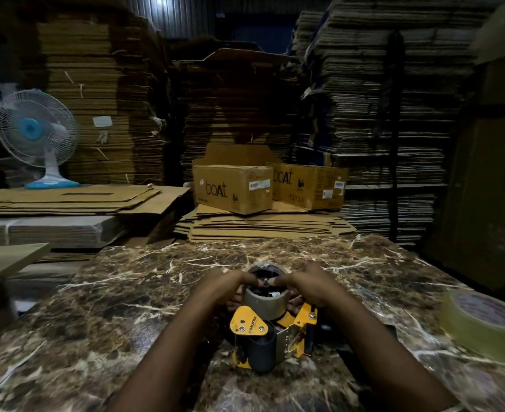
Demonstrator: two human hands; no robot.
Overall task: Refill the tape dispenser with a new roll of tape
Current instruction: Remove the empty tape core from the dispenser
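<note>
A yellow and black tape dispenser [263, 334] lies on the dark marble table [120, 307] in front of me. A brownish cardboard core [265, 304], with little or no tape on it, sits on the dispenser's hub. My left hand [220, 288] grips the core from the left, fingertips on its top rim. My right hand [310, 288] grips it from the right, fingertips also on the rim. A full roll of clear tape [480, 325] lies flat near the table's right edge, apart from both hands.
Tall stacks of flattened cardboard [379, 114] fill the background. Two "boat" cartons [233, 188] sit on a low cardboard pile beyond the table's far edge. A white and blue fan [37, 135] stands at the left. The room is dim.
</note>
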